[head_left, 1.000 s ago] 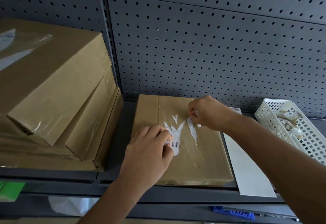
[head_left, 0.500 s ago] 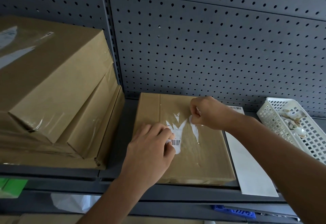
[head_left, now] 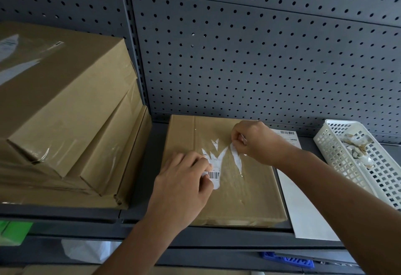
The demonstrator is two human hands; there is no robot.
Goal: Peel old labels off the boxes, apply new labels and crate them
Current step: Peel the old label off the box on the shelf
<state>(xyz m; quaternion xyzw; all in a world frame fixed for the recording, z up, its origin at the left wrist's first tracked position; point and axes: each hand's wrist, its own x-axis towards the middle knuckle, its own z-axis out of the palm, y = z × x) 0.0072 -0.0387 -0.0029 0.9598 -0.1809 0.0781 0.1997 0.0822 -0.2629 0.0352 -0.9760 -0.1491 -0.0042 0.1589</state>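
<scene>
Peeling is the step in hand, and I judge the task to be in its early part. Well to the left of both grips, a stack of boxes (head_left: pixel 65 112) leans on the shelf (head_left: pixel 157 144). The top one carries a label under clear wrap, so these look untouched.

Directly under the grips, the box (head_left: pixel 249 192) being worked lies flat on the shelf. Bare brown card shows where much of its label is gone. Just right of the right grip, beside the box, is a white sheet (head_left: pixel 303 205) with a barcode at its far end. It is probably the new label stock, not yet applied. Further right, a white basket (head_left: pixel 338 155) holds crumpled scraps (head_left: pixel 358 144), likely peelings.

The old label (head_left: pixel 214 172) survives as jagged white shards and a barcode piece. The left hand (head_left: pixel 184 188) has its grip closed, fingertips and thumb pinching that piece's edge. The right hand (head_left: pixel 253 142) has its grip curled tight on a thin strip (head_left: pixel 236 157), lifted at the top and stuck lower down.

No crate shows, so relabelling and crating remain.
</scene>
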